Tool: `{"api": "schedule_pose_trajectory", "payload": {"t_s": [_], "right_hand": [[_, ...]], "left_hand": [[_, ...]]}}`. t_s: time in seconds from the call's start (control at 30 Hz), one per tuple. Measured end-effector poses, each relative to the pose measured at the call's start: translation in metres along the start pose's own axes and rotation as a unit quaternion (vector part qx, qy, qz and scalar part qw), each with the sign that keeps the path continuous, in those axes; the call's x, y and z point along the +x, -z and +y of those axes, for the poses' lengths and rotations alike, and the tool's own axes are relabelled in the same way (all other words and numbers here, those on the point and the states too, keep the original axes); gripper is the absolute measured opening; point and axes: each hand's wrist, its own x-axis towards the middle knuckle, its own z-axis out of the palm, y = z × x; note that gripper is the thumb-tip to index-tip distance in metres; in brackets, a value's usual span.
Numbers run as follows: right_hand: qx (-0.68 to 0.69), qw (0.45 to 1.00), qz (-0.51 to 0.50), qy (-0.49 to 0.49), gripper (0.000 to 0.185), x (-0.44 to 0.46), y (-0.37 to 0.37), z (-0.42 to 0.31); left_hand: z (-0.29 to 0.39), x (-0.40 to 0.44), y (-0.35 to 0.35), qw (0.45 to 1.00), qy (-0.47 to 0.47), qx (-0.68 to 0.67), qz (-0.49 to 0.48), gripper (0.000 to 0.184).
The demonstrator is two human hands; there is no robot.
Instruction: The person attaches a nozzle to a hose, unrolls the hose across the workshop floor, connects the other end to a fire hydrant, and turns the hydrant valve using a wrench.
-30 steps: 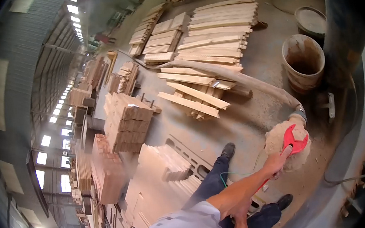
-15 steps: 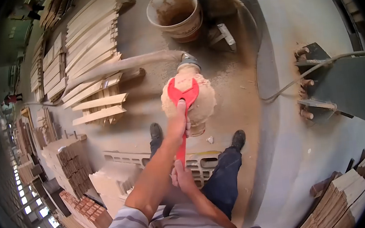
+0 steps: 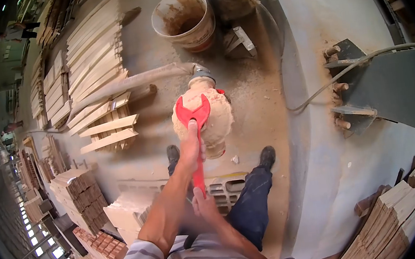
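Observation:
A large red open-end wrench [image 3: 198, 173] runs lengthwise in front of me, its jaw pointing away. My left hand [image 3: 191, 149] is wrapped round the handle just below the jaw, thumb stretched along it. Lower down, my right hand [image 3: 205, 205] grips the handle's near end. Behind the jaw is a rounded, dust-caked machine body [image 3: 221, 120]; I cannot tell whether the wrench touches it. A coupling [image 3: 203, 74] at its top joins a thick dusty hose [image 3: 156, 74]. A small red part [image 3: 220, 91] shows at its upper right side.
A dirty bucket [image 3: 183, 21] stands beyond the machine body, with a metal bracket [image 3: 244, 42] beside it. Stacked wood strips [image 3: 96, 55] lie at left. A slotted block [image 3: 224, 188] lies between my legs. At right are a grey metal plate [image 3: 390, 87] and a cable [image 3: 311, 103].
The view has shifted, so the scene sits further left. Against the machine body, the wrench jaw has come slightly toward me, and the small red part now shows. Both hands keep their grip.

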Motion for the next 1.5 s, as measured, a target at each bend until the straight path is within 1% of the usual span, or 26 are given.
{"api": "schedule_pose_trajectory", "payload": {"t_s": [0.17, 0.23, 0.3, 0.43, 0.57, 0.67, 0.73, 0.83, 1.13, 1.23, 1.5], "right_hand": [[0.006, 1.000, 0.007, -0.013, 0.056, -0.003, 0.000, -0.007], [-0.032, 0.999, 0.013, -0.015, 0.056, -0.008, -0.002, -0.016], [-0.022, 1.000, 0.015, -0.014, 0.054, -0.005, 0.000, -0.010], [-0.017, 1.000, 0.019, -0.016, 0.051, -0.006, -0.002, -0.016], [-0.024, 0.999, 0.019, -0.020, 0.052, -0.007, 0.001, -0.018], [-0.055, 0.998, 0.011, -0.001, 0.052, -0.010, 0.001, -0.023], [-0.056, 0.998, 0.015, -0.026, 0.053, -0.010, 0.003, -0.023], [-0.043, 0.999, 0.013, -0.024, 0.053, -0.009, 0.004, -0.019], [-0.060, 0.997, 0.021, -0.031, 0.052, -0.011, 0.008, -0.021], [-0.030, 0.999, 0.013, -0.005, 0.053, -0.008, 0.010, -0.015], [-0.042, 0.999, 0.010, -0.002, 0.053, -0.010, 0.014, -0.016]], "left_hand": [[-0.002, 0.000, -0.001, 1.000, -0.015, -0.001, -0.005, 0.066], [-0.003, 0.003, -0.002, 1.000, -0.014, -0.001, -0.005, 0.066], [-0.006, 0.006, 0.000, 1.000, -0.005, -0.007, -0.007, 0.069], [-0.005, 0.005, -0.003, 1.000, -0.017, 0.005, 0.000, 0.069], [-0.006, 0.006, -0.002, 1.000, -0.013, -0.001, -0.008, 0.068], [-0.006, 0.007, -0.001, 1.000, -0.019, 0.003, -0.012, 0.068], [-0.006, 0.006, -0.002, 1.000, -0.023, 0.004, -0.015, 0.068], [-0.005, 0.004, -0.003, 1.000, -0.016, -0.007, -0.006, 0.068], [-0.007, 0.006, -0.003, 1.000, -0.011, -0.005, -0.005, 0.068], [-0.008, 0.007, -0.003, 1.000, -0.018, -0.004, -0.005, 0.068], [-0.010, 0.008, -0.004, 0.999, -0.028, -0.013, -0.013, 0.067]]}}
